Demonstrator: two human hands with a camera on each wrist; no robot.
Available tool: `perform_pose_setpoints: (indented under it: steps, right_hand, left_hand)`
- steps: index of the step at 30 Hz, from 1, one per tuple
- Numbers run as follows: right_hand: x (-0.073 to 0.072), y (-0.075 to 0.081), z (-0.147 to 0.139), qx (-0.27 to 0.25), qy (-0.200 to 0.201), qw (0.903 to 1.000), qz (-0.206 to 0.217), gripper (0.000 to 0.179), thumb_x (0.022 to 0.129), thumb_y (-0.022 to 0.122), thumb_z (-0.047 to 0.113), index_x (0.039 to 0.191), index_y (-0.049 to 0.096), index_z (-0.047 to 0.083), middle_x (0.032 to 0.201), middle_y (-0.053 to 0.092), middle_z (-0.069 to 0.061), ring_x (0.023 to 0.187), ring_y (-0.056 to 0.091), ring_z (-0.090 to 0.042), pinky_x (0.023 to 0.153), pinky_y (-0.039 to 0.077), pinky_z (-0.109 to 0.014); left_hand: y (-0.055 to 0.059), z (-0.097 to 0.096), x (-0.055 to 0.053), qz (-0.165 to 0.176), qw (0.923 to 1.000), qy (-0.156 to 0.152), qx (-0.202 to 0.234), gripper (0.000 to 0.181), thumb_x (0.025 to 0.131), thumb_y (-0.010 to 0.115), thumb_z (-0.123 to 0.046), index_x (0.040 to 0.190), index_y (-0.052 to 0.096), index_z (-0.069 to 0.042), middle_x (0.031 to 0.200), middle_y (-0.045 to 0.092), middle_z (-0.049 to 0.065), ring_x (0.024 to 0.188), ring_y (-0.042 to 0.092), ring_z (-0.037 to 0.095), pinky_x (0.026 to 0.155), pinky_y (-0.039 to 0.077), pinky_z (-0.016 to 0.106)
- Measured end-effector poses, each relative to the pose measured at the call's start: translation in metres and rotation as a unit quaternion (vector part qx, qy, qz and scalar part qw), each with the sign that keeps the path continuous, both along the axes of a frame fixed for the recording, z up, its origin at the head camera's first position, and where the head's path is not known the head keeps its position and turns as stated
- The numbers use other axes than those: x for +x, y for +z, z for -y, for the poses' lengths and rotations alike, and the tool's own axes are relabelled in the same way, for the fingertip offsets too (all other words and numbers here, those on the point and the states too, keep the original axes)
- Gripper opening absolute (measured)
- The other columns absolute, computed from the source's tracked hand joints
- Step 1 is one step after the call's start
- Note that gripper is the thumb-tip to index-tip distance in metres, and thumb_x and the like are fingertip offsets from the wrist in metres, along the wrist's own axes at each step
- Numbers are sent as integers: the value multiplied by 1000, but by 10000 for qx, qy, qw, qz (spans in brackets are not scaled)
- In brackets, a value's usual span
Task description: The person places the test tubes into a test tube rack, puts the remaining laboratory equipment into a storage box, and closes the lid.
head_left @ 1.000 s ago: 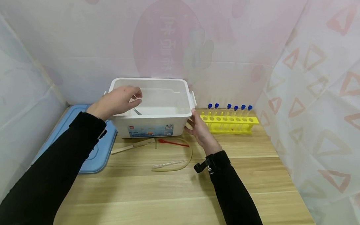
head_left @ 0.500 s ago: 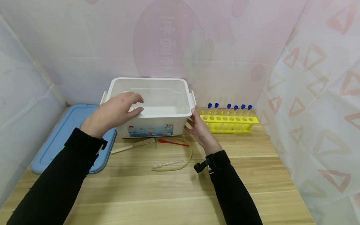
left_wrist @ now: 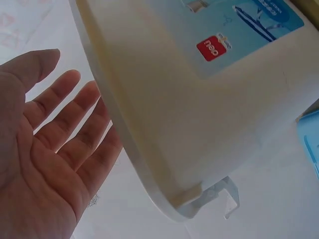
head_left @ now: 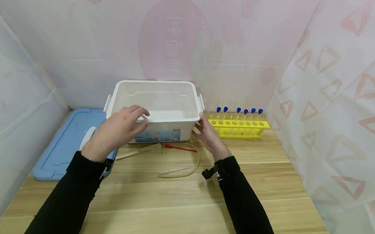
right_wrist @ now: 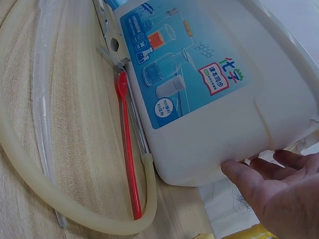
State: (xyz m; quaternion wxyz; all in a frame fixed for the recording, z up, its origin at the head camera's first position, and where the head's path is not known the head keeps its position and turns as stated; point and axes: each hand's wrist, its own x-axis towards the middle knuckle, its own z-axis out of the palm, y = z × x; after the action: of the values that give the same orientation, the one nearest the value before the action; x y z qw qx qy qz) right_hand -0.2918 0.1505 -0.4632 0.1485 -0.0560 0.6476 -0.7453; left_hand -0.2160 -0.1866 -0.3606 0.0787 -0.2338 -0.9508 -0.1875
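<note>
A white plastic box [head_left: 171,126] with a blue printed label stands without its lid, at the back. My left hand [head_left: 117,130] is at its front left rim, the fingertips over the rim. In the left wrist view, the thumb stands apart from the loosely extended fingers, nothing visible between them. A thin grey rod [head_left: 145,118] shows inside the box by these fingertips; its far end is hidden. My right hand [head_left: 210,136] touches the box's right end, its thumb [right_wrist: 237,172] near the front corner and its other fingers along the end wall.
A blue lid [head_left: 57,153] lies left, bearing a white elongated piece [head_left: 87,137]. Before the box are a wooden clamp [head_left: 139,152], a red spoon [head_left: 180,148], a yellowish rubber tube [head_left: 199,162] and a clear dropper [head_left: 174,170]. Right stands a yellow rack [head_left: 240,124] of blue-capped tubes.
My left hand has moved down and toward me, from above the box's opening to its front left rim. The white piece on the lid has come into sight. My right hand stays still.
</note>
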Motion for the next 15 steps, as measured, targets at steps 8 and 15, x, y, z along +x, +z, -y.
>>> perform_pose_setpoints:
  steps: [8, 15]
  right_hand:
    - [0, -1, 0, 29, 2, 10000, -29, 71, 127, 31, 61, 188, 29, 26, 199, 18, -12, 185, 19, -47, 144, 32, -74]
    - [-1, -2, -1, 29, 54, 10000, -76, 74, 127, 29, 62, 190, 24, 23, 200, 16, -12, 185, 18, -48, 144, 31, -75]
  left_hand:
    - [-9, -7, 15, -453, 9987, -219, 53, 29, 117, 75, -18, 143, 74, -5, 141, 80, 14, 123, 79, 36, 98, 69, 55]
    - [-18, -10, 25, -784, 9962, -342, 169, 27, 114, 79, -15, 140, 75, -6, 136, 81, 13, 127, 78, 35, 102, 68, 55]
